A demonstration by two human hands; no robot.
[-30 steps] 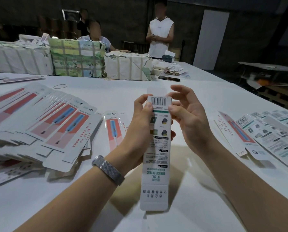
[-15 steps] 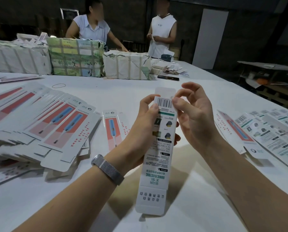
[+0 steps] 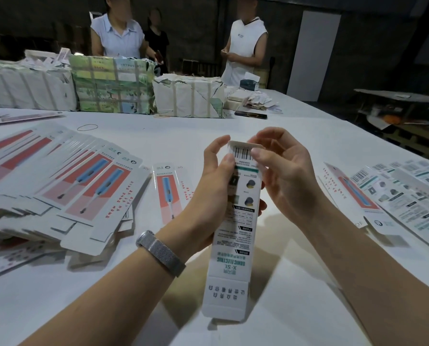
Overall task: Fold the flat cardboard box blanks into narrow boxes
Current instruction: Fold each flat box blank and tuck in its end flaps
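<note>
The left hand [image 3: 214,193] grips the upper body of the narrow box [image 3: 236,228], thumb on its printed face and fingers curled behind, holding it upright above the table [image 3: 271,320]. The right hand [image 3: 287,176] pinches at the box's far end, thumb tip on the barcode panel and fingers arched over the top flap [image 3: 244,145]. Half a second ago that flap stood straight up at twelve o'clock from the barcode; now it is bent over the opening, lying nearly flat across the end. That suggests the far end is all but closed and wants only its tuck pushed in. The near end, at six o'clock, looks open, its flap extended, so this box is probably about half finished.

At nine o'clock from the hands a fanned pile of flat blanks [image 3: 66,186] waits, with a single blank [image 3: 169,191] lying just beside the left wrist. More blanks [image 3: 393,196] lie spread at three o'clock. Wrapped bundles [image 3: 113,86] sit at the table's far edge around eleven o'clock.
</note>
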